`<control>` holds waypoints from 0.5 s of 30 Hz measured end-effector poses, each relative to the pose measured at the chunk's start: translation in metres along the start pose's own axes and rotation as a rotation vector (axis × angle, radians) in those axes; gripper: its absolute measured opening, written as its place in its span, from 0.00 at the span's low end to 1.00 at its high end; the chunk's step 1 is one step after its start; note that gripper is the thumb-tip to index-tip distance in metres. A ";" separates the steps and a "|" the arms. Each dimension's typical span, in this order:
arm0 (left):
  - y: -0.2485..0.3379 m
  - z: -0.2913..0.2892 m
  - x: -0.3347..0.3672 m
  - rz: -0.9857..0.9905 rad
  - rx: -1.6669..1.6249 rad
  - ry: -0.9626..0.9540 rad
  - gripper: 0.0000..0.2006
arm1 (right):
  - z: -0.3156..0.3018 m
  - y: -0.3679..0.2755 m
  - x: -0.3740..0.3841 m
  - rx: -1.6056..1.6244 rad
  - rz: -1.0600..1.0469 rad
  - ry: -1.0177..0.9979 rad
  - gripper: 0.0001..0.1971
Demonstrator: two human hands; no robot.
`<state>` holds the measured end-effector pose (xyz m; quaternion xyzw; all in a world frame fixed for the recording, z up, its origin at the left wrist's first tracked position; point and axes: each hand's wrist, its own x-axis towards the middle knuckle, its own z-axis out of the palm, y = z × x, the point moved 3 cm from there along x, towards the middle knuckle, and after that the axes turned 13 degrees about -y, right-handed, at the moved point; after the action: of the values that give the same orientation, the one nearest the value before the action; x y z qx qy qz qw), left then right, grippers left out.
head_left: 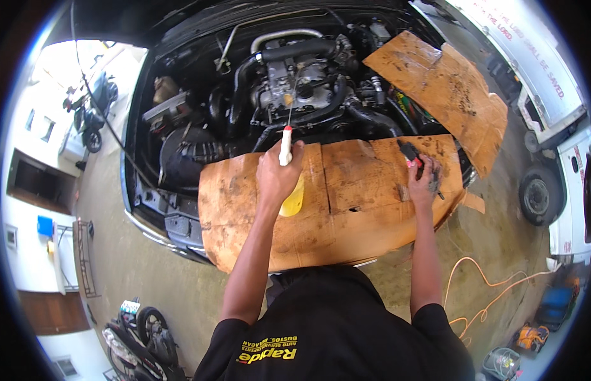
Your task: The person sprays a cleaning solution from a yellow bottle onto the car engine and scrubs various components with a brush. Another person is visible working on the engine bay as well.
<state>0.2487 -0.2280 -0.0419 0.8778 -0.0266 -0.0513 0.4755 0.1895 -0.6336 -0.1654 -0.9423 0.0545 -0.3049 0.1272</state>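
My left hand (279, 173) is closed round the neck of a spray bottle (293, 202) with a yellow body, white head and red nozzle tip. The nozzle points away from me at the engine (302, 86), and a thin pale line runs from it toward the engine's front. My right hand (425, 179) grips a red-and-black tool (409, 152) over the cardboard's right part; its dark block-shaped end sticks out ahead of the fingers, and its exact kind is unclear. Under both hands a stained cardboard sheet (352, 225) covers the vehicle's front edge.
Another cardboard piece (444, 89) lies over the bay's right side. Black hoses (375, 119) and an air-filter housing (184, 155) surround the engine. Motorcycles (146, 343) stand at left, a white truck (537, 57) at right. An orange hose (483, 311) trails on the floor.
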 end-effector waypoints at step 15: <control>-0.009 -0.004 0.014 0.072 -0.065 -0.005 0.19 | -0.005 -0.013 0.003 -0.050 -0.014 0.022 0.14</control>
<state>0.2627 -0.2211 -0.0482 0.8601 -0.0576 -0.0372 0.5055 0.1892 -0.6225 -0.1559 -0.9421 0.0568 -0.3146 0.1010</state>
